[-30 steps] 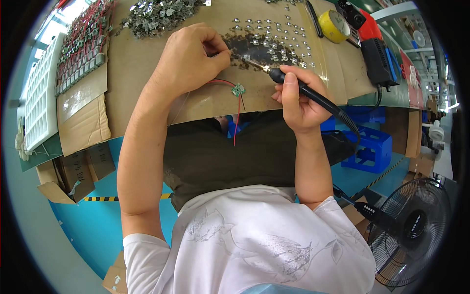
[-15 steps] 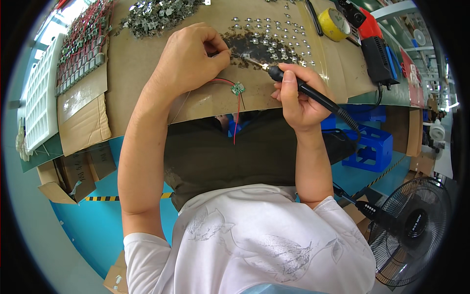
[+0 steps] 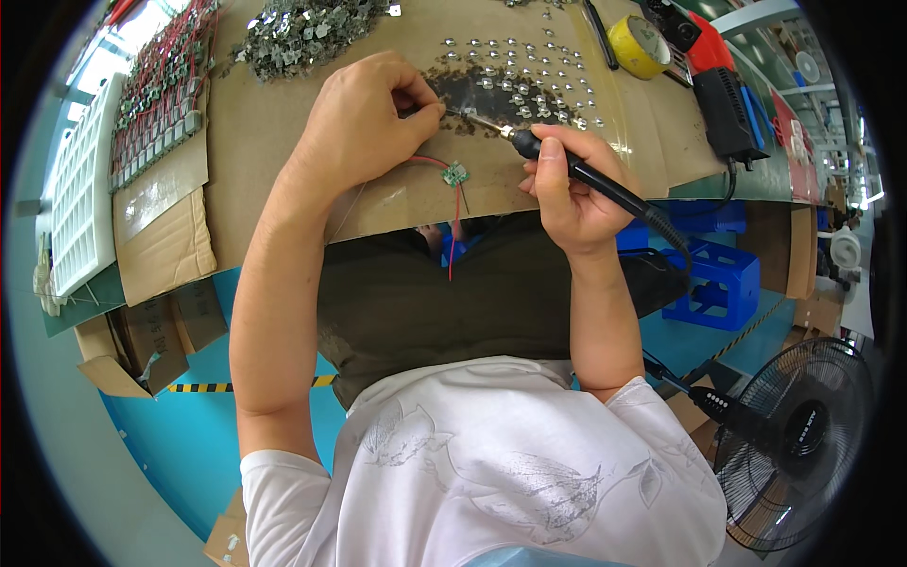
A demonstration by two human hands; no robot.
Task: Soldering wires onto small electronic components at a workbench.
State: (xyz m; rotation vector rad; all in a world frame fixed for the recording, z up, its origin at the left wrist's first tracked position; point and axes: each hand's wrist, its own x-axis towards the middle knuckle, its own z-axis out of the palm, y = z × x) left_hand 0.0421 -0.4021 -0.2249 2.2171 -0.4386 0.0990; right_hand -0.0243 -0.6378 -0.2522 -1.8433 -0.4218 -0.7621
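Note:
My right hand (image 3: 583, 189) grips a soldering iron (image 3: 605, 182) by its black handle, the metal tip angled left towards my other hand. Finger and thumb of my left hand (image 3: 378, 118) are pinched together close to that tip, on what looks like a thin wire end. A red wire (image 3: 431, 160) runs out from under this hand to a small green circuit board (image 3: 454, 174) at the cardboard's near edge. Another red wire (image 3: 458, 222) hangs from the board over the edge. Small metal tabs (image 3: 511, 83) stand in rows beyond the iron, beside a dark scorched patch (image 3: 463, 90).
Loose metal pieces (image 3: 302, 33) are heaped at the far left, near wired boards (image 3: 161, 123) and a white grid tray (image 3: 85, 184). Yellow tape (image 3: 639, 47) and a black power box (image 3: 730, 115) lie far right. The iron's cable drops beside my right wrist. A fan (image 3: 794, 444) stands lower right.

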